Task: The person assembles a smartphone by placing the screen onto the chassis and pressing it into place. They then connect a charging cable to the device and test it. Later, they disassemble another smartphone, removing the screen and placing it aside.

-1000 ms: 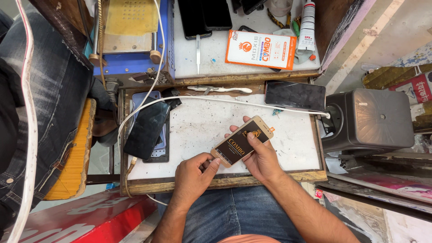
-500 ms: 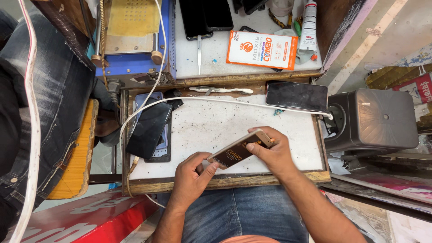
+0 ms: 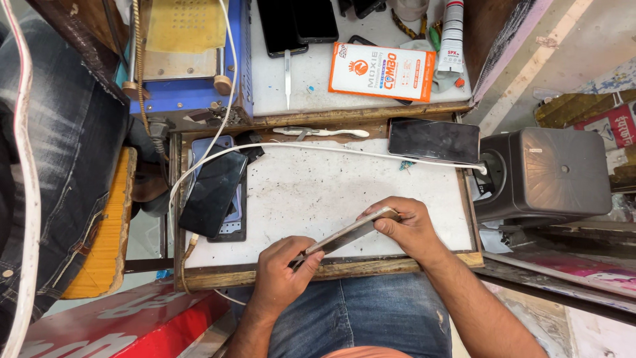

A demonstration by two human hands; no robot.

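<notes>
Both hands hold a thin flat packet (image 3: pixel 350 232), turned almost edge-on to the camera, above the near side of a white worktop (image 3: pixel 318 192). My left hand (image 3: pixel 281 268) pinches its lower left end. My right hand (image 3: pixel 404 227) grips its upper right end with the fingers curled over it. A dark phone (image 3: pixel 212 192) lies tilted on a blue mat at the worktop's left. Another black phone (image 3: pixel 434 140) rests at the far right corner.
A white cable (image 3: pixel 344 149) runs across the worktop's far side. A black speaker box (image 3: pixel 550 174) stands to the right. Behind are an orange and white packet (image 3: pixel 382 71), tweezers (image 3: pixel 287 78), a blue machine (image 3: pixel 189 73) and a glue tube (image 3: pixel 452 36).
The packet has been rotated from lying face up, dark face visible, to nearly edge-on. Both hands stayed at its ends and shifted slightly toward the near edge.
</notes>
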